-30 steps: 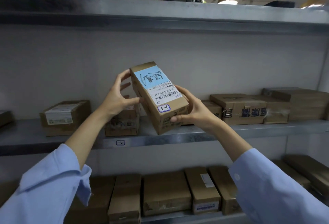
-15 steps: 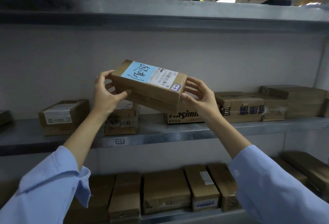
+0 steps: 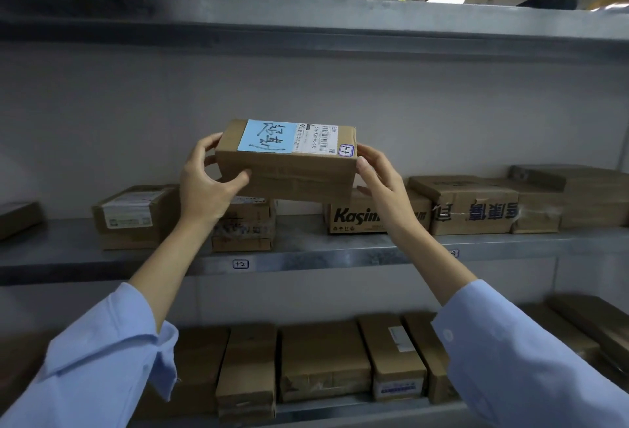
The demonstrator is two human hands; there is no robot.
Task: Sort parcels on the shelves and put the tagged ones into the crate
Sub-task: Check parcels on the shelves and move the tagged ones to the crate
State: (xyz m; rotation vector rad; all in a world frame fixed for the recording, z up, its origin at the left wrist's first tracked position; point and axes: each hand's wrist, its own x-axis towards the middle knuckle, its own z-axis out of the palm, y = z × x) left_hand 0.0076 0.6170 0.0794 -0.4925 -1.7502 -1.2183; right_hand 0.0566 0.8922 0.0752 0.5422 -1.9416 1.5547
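**Hands.** Left hand (image 3: 207,182) clamped on the left end of the parcel (image 3: 289,168), thumb across the near face, fingers wrapped behind. Right hand (image 3: 381,182) closed on the right end, fingertips on the end face.

**Location.** The parcel is held in the air, clear of the middle shelf (image 3: 306,257). It hangs above the gap between a short stack of boxes (image 3: 243,226) on the left and a printed carton (image 3: 354,220) on the right.

**Risks.** It is supported at the ends only, so if either hand slackens, that end would probably drop onto the cartons beneath. If lowered into the gap, a corner could catch the stack and push it over. The parcel carries a small tag (image 3: 346,150), so shelving it would likely be a sorting error (no crate is in view).

**Orientation.** The long axis runs left to right, roughly level. The labelled face is up, with the blue label (image 3: 267,136) towards the left and the tag at the near right corner.
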